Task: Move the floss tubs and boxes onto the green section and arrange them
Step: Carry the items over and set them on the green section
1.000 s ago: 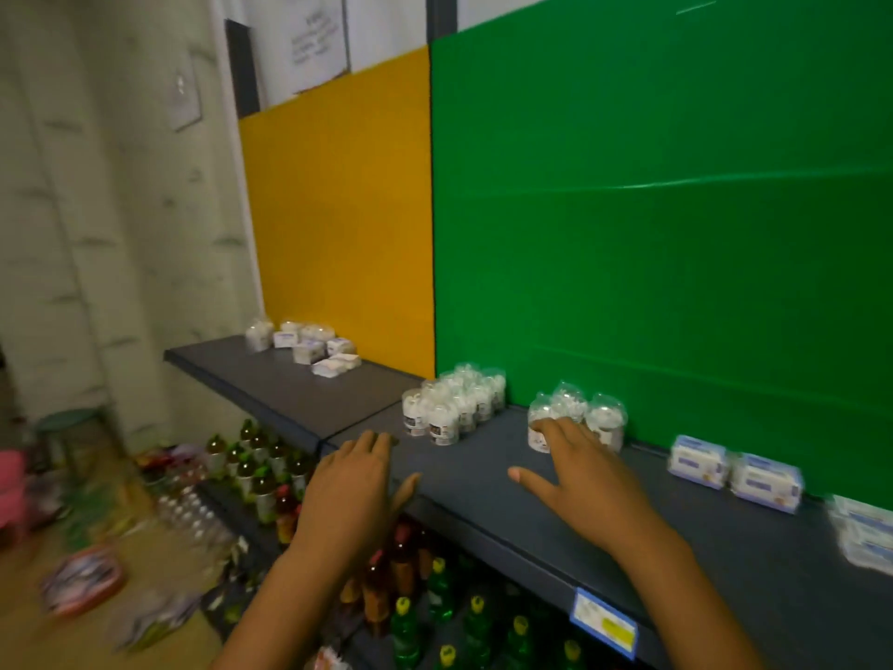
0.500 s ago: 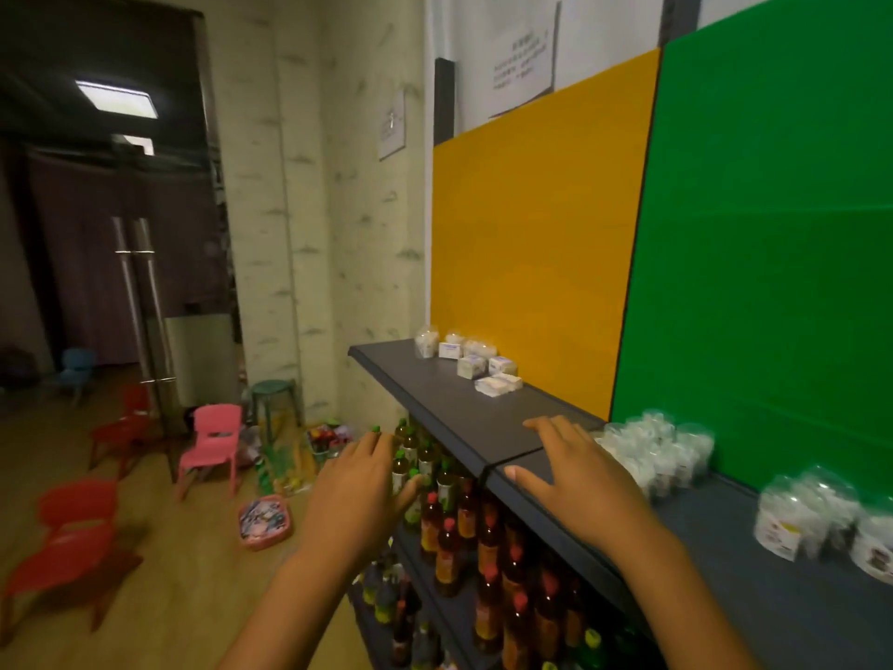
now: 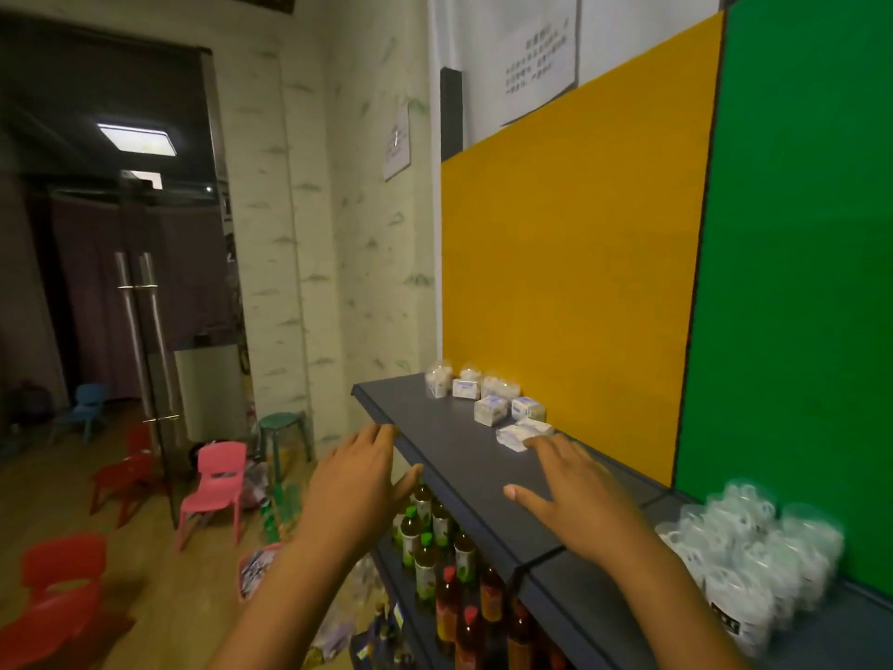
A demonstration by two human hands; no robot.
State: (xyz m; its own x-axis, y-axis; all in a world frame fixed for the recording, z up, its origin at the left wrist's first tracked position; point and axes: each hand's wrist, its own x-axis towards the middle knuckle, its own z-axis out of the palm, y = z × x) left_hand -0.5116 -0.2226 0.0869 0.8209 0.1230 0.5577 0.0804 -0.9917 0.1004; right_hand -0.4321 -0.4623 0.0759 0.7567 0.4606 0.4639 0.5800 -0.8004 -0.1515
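Both hands empty, fingers spread: right hand (image 3: 575, 495) reaches toward the floss boxes (image 3: 493, 403) below the yellow panel (image 3: 575, 282); left hand (image 3: 357, 481) hovers nearer. Next, probably gripping one for the green section (image 3: 797, 282).

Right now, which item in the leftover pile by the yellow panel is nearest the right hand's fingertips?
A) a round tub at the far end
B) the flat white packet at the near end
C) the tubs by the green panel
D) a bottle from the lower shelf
B: the right hand reaches open over the shelf, its fingertips just short of the flat white packet, the pile's nearest piece.
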